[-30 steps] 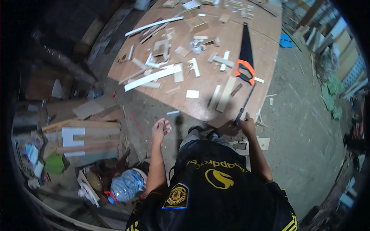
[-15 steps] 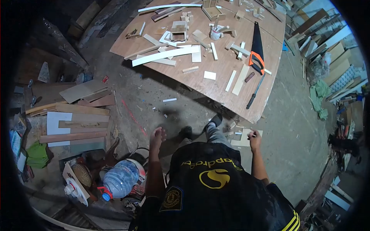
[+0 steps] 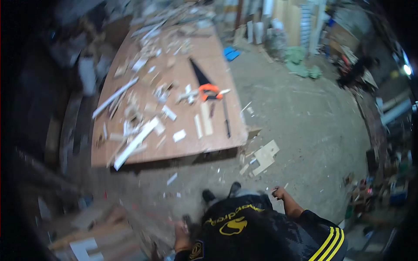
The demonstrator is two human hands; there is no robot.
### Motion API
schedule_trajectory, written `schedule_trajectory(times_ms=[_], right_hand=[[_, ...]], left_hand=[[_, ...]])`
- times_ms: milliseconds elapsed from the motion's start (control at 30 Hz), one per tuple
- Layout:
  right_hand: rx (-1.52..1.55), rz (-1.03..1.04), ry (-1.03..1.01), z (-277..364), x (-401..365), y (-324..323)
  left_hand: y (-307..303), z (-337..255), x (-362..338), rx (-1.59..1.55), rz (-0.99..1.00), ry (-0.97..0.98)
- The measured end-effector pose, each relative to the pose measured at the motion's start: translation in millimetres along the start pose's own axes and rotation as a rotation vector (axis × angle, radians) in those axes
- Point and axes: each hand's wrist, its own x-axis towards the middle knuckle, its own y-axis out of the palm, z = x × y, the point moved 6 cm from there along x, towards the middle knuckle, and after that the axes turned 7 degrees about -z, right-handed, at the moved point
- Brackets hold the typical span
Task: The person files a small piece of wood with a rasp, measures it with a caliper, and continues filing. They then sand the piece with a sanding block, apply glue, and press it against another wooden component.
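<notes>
Low at the bottom, my left hand hangs beside my body, its fingers smeared by motion. My right hand is held out over the floor with curled fingers. A small dark thing shows at its fingertips, and I cannot tell what it is. Nearest to that hand, a pale board with a notch cut out lies on the floor. On the worktable ahead rest a handsaw with an orange handle, a slim tool with a dark handle and several wood strips.
Long white strips lie along the table's left side, one poking past its front edge. Boards are stacked at the lower left. Green cloth and a blue item lie on the floor beyond, with clutter along the right.
The view has swung to the right and lifted, so the table now appears further left and the floor on its right shows more. My left hand has become blurred; my right hand stays curled.
</notes>
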Motion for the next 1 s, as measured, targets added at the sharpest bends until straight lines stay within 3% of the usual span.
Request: schedule_trajectory(times_ms=[33,67,100,133,167,233,300,433,533,600,633,733,833,1000], right_hand=[[0.046,-0.041,0.001,4,-1,-7],[-0.063,-0.026,-0.233,-1,19,-2],[-0.187,-0.024,-0.459,-13,48,5],[-0.204,0.006,-0.488,-1,40,3],[-0.152,-0.034,-0.487,19,20,-5],[0.042,-0.186,-0.359,56,-23,-28],[0.327,-0.152,-0.701,88,-29,-29],[0.507,-0.065,-0.865,164,-89,-59],[0.556,-0.097,-0.993,201,-141,-92],[0.552,-0.139,-1.233,214,-160,-111],[0.554,-0.154,-1.232,212,-160,-117],[0.942,0.066,-1.011,212,-177,-135],[0.922,-0.04,-1.153,206,-156,-141],[0.813,0.028,-1.026,218,-135,-144]], left_hand=[[5,-8,16,0.356,0.019,-0.031],[28,-26,36,0.403,0.072,0.023],[43,-34,53,0.378,-0.101,-0.069],[62,-47,65,0.344,-0.281,-0.159],[95,-66,76,0.383,-0.248,-0.118],[164,-91,89,0.544,-0.016,-0.013],[255,-126,76,0.591,0.199,0.088],[435,-180,-2,0.701,0.586,0.349],[517,-193,-81,0.651,0.799,0.466],[541,-189,-120,0.59,0.875,0.496],[549,-191,-139,0.52,0.935,0.525],[549,-187,-160,0.593,0.987,0.528],[548,-184,-159,0.615,1.027,0.447],[562,-201,-174,0.604,1.13,0.421]])
